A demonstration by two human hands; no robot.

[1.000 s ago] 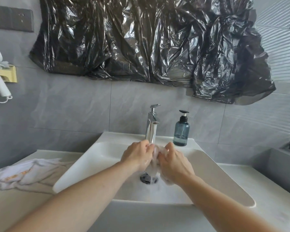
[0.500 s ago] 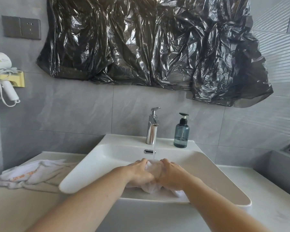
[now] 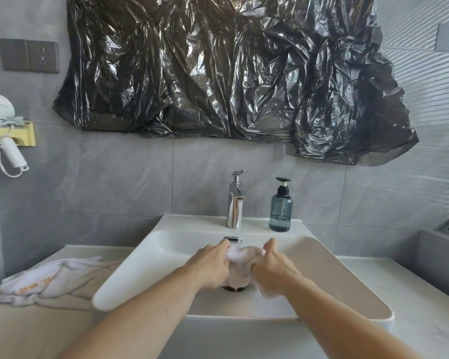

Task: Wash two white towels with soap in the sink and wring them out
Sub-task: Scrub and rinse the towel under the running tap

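Rinsing a soapy white towel [image 3: 240,265] under the running tap [image 3: 236,200], my left hand [image 3: 213,265] and right hand [image 3: 275,268] grip it bunched over the sink [image 3: 347,281]; the second towel [image 3: 49,281] lies on the left counter, seemingly unwashed; wringing remains.

Both hands' fingers are concealed, wrapped into the wet towel [image 3: 240,265]. The drain [image 3: 233,288] is mostly covered by that towel. Orange lettering on the second towel [image 3: 49,281], at 9 o'clock on the bench [image 3: 24,330], is illegible. The hair dryer [image 3: 0,130] is cut by the left edge.
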